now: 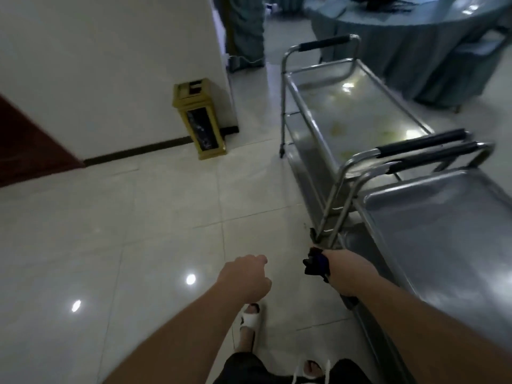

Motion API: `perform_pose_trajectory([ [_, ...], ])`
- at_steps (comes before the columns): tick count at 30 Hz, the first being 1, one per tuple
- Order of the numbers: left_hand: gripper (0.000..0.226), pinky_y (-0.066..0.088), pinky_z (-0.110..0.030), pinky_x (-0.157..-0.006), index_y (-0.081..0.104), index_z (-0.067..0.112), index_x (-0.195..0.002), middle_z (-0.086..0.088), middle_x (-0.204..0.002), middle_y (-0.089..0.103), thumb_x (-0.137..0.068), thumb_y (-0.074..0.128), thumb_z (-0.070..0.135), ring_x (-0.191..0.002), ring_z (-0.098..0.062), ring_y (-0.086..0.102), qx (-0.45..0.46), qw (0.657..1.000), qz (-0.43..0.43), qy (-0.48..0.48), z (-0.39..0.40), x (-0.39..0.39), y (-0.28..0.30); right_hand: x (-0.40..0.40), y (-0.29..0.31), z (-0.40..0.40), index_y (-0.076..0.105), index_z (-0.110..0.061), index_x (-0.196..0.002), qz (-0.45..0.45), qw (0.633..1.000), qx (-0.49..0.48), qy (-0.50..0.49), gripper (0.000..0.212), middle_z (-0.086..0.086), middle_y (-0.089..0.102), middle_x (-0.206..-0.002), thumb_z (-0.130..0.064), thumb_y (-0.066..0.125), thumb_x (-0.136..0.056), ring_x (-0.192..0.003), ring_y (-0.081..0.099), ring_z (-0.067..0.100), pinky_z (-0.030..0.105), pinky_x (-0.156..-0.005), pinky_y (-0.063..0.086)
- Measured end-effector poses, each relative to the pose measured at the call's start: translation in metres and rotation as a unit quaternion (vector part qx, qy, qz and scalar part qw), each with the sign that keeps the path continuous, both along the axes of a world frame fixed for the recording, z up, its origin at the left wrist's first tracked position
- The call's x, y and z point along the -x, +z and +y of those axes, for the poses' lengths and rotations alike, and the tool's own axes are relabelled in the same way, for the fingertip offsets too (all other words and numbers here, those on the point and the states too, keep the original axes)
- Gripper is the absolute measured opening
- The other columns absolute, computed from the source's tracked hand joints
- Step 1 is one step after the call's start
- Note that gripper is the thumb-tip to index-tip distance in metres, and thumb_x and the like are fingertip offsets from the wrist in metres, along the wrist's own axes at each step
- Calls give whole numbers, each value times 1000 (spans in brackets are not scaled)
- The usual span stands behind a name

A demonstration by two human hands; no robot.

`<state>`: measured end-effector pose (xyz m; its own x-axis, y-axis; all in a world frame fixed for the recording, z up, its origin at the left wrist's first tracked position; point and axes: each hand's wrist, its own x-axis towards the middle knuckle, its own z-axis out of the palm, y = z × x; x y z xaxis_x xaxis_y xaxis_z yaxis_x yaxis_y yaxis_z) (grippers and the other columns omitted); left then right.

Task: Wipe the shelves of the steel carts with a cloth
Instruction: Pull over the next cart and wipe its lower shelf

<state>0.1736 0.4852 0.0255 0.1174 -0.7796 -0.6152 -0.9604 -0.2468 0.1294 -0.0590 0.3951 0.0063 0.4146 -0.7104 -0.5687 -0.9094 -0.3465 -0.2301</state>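
Head view, person standing beside two steel carts parked end to end on a tiled floor.

Right hand (342, 273): fingers curled round a dark cloth (315, 264), bunched, most of it sticking out ahead and to the left of the knuckles. Hand hangs low, at the near-left corner of the near cart (443, 231), close beside the upright tubes of its handle frame; contact with the frame cannot be told.

Left hand (246, 278): fingers loosely curled, nothing in them, out over bare floor, left of the cloth hand and apart from it.

Key relation: both carts lie to the right of and beyond the right fingers. Near cart's top shelf begins just right of and above the cloth hand, its long axis running away and to the right. Far cart (357, 112) sits farther ahead along the same line; its top shelf shows yellowish smears. Lower shelves are partly hidden below the rims.

Judgement: the right hand is much the nearer to any shelf and already carries the cloth, so the next move would be a lift up and rightward over the rim onto the near top shelf. Left hand is idle; it could steady a handle bar (421, 144).
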Motion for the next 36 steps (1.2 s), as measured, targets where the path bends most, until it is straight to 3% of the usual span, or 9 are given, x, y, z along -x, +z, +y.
perform_pose_trajectory([
  [4, 61, 43, -45, -109, 37, 28, -159, -3, -157, 48, -101, 50, 42, -138, -29, 50, -6, 995, 15, -103, -80, -22, -14, 0, -17, -25, 61, -25, -124, 11, 992, -16, -124, 31, -4, 61, -98, -19, 63, -93, -89, 62, 20, 35, -81, 54],
  [11, 57, 44, -43, -106, 41, 26, -155, -4, -153, 51, -101, 50, 42, -135, -29, 53, -32, 961, 13, -275, -187, -18, -42, -26, -29, -35, 60, -24, -127, -16, 956, -53, -288, 32, 0, 68, -112, -20, 61, -96, -100, 66, 19, 37, -90, 56],
  [17, 63, 42, -41, -107, 36, 31, -160, 0, -158, 48, -100, 52, 43, -138, -26, 51, -73, 922, 20, -380, -198, 34, -73, 1, -50, -5, 57, -20, -121, -2, 914, -65, -400, 26, 1, 64, -104, -12, 58, -96, -93, 63, 18, 39, -90, 56],
  [26, 52, 39, -35, -89, 48, 24, -149, -2, -145, 57, -99, 53, 39, -127, -26, 57, -113, 890, -8, -442, -202, 108, -143, 62, -118, 21, 53, -15, -124, -24, 870, -96, -483, 30, 9, 65, -112, -6, 52, -96, -99, 64, 25, 38, -85, 56],
  [29, 52, 41, -36, -95, 49, 24, -148, -3, -145, 57, -98, 53, 38, -129, -26, 56, -136, 877, -8, -460, -207, 128, -183, 68, -158, 28, 54, -16, -123, -23, 857, -96, -506, 28, 8, 65, -111, -6, 50, -97, -97, 64, 24, 34, -78, 54],
  [32, 57, 45, -40, -106, 45, 22, -152, -6, -147, 55, -98, 52, 37, -132, -29, 54, -160, 854, -15, -494, -220, 142, -229, 64, -205, 25, 55, -21, -111, -15, 832, -100, -546, 18, 1, 59, -95, -11, 49, -98, -85, 60, 22, 33, -63, 47],
  [33, 58, 45, -42, -108, 44, 22, -154, -7, -148, 54, -98, 51, 36, -133, -29, 53, -162, 846, -18, -508, -226, 148, -245, 64, -225, 20, 54, -22, -103, -18, 839, -113, -532, 10, 0, 57, -95, -14, 50, -100, -91, 62, 23, 36, -70, 51],
  [34, 59, 45, -43, -108, 42, 22, -155, -7, -148, 53, -98, 51, 36, -133, -30, 53, -164, 839, -20, -519, -232, 151, -261, 63, -242, 14, 52, -24, -99, -31, 848, -141, -510, 8, 1, 56, -101, -18, 51, -103, -106, 63, 24, 38, -88, 52],
  [36, 59, 44, -42, -106, 42, 21, -155, -9, -149, 52, -99, 51, 37, -134, -31, 52, -156, 827, -25, -539, -244, 159, -296, 67, -281, 1, 55, -26, -112, -24, 886, -154, -436, 7, 3, 53, -126, -29, 50, -107, -134, 50, 21, 34, -117, 34],
])
